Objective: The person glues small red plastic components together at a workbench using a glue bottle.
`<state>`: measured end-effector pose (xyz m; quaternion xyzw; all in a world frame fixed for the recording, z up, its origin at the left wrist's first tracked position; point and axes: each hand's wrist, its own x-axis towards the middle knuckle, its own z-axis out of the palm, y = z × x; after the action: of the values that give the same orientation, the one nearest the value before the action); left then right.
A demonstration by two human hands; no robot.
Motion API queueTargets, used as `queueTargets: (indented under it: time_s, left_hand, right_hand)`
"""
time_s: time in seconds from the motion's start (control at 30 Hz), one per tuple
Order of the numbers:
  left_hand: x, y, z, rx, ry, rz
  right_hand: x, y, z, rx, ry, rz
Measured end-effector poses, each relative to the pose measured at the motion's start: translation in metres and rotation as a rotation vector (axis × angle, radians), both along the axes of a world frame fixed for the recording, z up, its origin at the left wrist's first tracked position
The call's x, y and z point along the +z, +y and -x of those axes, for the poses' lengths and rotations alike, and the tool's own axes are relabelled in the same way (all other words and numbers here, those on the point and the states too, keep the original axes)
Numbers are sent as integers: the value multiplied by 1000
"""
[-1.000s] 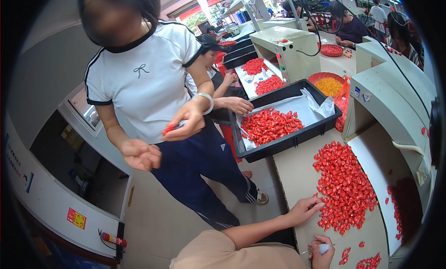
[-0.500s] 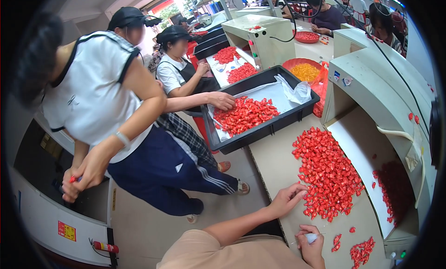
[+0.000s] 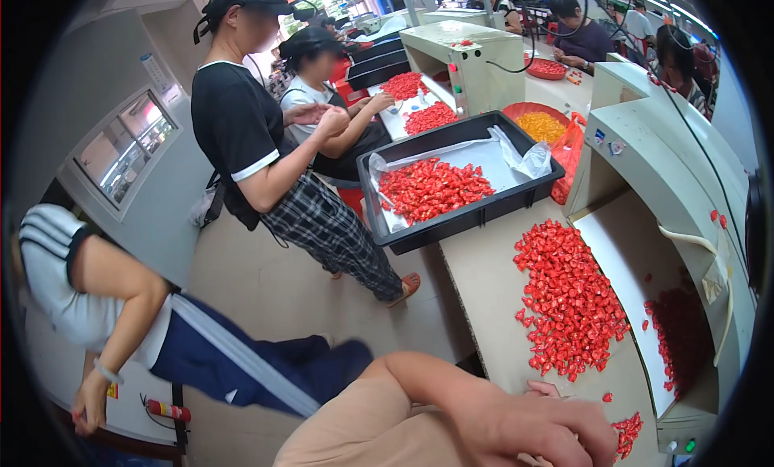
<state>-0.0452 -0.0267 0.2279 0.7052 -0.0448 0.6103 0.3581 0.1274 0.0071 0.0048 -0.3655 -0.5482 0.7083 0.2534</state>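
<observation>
Grips unclear: left hand (image 3: 542,423) in front of mostly hidden right hand (image 3: 543,389) and partly covered red pieces (image 3: 629,431).

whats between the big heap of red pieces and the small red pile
In the head view, one loose red piece lies on the bench top between the big heap and the small pile; the left hand may hide more.
</observation>
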Motion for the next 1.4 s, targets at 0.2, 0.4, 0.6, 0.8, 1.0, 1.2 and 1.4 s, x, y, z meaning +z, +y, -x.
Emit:
queueTargets:
  time_s: [0.2,0.4,0.6,0.8,1.0,1.2,1.4]
  left_hand:
    - [-2,-17,1,-248,172,226]
    - [-42,-5,18,-495,510,189]
    - [-116,36,70,654,665,790]
    - [-144,112,68,1109,801,394]
    - [-153,151,50,1149,1050,301]
    - [-158,161,45,1109,1115,379]
    - [-149,137,42,642,411,896]
  right_hand:
    - [24,-7,9,-25,14,-28]
    - [32,6,9,66,-17,-106]
    - [36,8,1,90,-54,-142]
    - [33,6,-1,113,-66,-145]
    - [40,7,4,111,-47,-187]
    - [35,3,5,126,-53,-149]
    - [30,-1,3,61,-58,-133]
